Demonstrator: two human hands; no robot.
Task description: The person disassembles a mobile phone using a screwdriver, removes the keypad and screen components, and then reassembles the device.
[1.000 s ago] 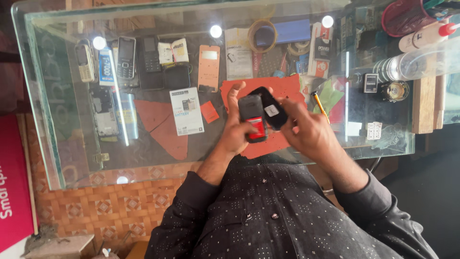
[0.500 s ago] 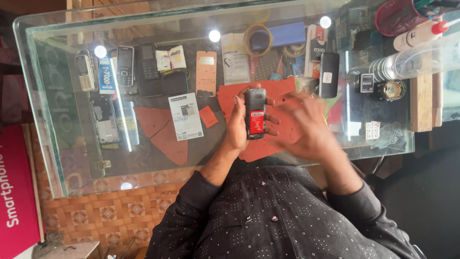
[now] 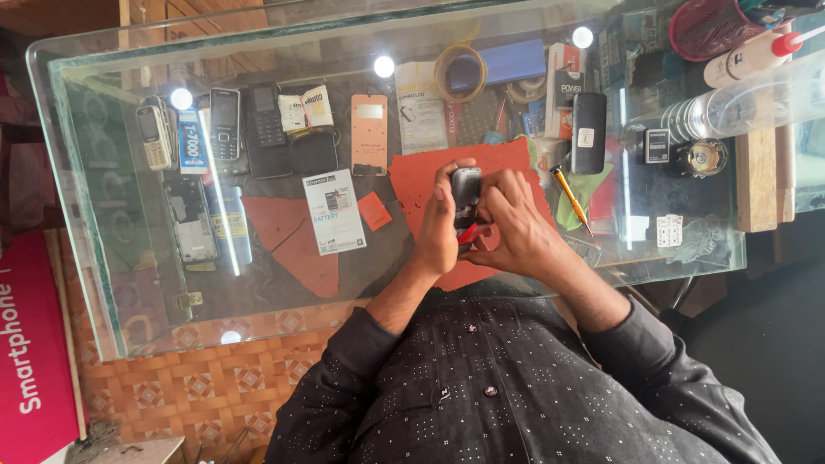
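Observation:
Both hands hold a small dark phone point(image 3: 467, 191) with red parts showing at its lower end, just above a red mat point(image 3: 421, 176) on the glass counter point(image 3: 129, 283). My left hand point(image 3: 438, 236) grips the phone's left side, thumb along its edge. My right hand point(image 3: 516, 232) wraps the right side, fingers pressing on its lower part. A black, oblong phone part point(image 3: 589, 131) with a small white sticker lies on the glass to the upper right, apart from both hands.
A yellow-handled tool point(image 3: 570, 196) lies right of my hands. Under the glass sit several old phones point(image 3: 225, 125), packets and a tape roll point(image 3: 460, 73). A clear bottle point(image 3: 730, 107), a red cup point(image 3: 709, 26) and a wooden block point(image 3: 756, 172) stand at the right.
My right hand took the black part off the phone, laid it on the glass to the upper right, and has come back onto the phone. The left hand kept holding the phone.

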